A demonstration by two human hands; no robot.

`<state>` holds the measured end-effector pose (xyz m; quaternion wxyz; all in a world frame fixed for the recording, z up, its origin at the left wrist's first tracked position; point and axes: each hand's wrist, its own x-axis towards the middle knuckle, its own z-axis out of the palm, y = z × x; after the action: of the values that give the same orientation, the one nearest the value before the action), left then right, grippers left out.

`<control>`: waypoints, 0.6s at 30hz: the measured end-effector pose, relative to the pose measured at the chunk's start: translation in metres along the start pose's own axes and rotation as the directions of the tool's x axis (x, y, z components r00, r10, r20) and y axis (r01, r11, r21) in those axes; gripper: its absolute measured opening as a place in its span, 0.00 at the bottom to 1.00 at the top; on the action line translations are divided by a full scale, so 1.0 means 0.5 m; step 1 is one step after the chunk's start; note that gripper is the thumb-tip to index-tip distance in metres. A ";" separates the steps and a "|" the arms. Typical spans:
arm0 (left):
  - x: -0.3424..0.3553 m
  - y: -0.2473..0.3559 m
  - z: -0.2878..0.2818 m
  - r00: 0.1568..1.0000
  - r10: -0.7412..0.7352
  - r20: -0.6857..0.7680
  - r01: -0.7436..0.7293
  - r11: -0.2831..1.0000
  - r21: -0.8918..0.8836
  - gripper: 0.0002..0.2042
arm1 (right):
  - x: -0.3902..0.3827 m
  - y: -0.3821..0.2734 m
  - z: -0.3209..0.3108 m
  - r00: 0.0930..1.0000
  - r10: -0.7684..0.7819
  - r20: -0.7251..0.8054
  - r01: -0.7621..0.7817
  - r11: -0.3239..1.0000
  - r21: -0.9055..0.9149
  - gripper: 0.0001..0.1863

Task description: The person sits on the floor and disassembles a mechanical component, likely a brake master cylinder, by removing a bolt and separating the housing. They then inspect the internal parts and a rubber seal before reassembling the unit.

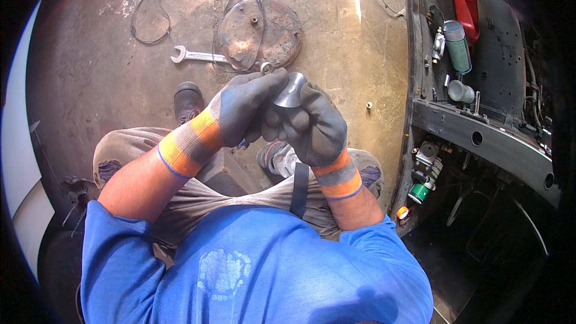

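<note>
Both my hands wear grey gloves with orange cuffs and meet in front of me. A shiny, flared silver metal piece is held between them. My left hand has its fingers closed at the piece's left side, beside a small metal ring-like part; whether it grips that ring is unclear. My right hand is curled round the right and underside of the silver piece. Beyond them a rusty round metal plate lies on the floor, with a thin cable over it and an open-ended wrench beside it.
Loops of black cable lie on the floor. At the right, a dark metal frame carries a red bottle, a spray can and fittings. Below are a green can and an orange tape roll.
</note>
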<state>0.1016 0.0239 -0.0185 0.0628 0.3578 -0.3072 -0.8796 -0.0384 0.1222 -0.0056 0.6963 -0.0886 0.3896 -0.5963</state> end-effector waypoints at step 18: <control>-0.020 0.048 0.026 0.993 0.037 -0.114 -0.011 0.976 0.218 0.17 | -0.010 -0.035 -0.002 0.983 -0.077 -0.166 0.019 0.945 -0.325 0.13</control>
<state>0.0979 0.0141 0.0087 0.0519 0.4097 -0.4017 -0.8174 -0.0523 0.1225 0.0062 0.6206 -0.1576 0.5395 -0.5468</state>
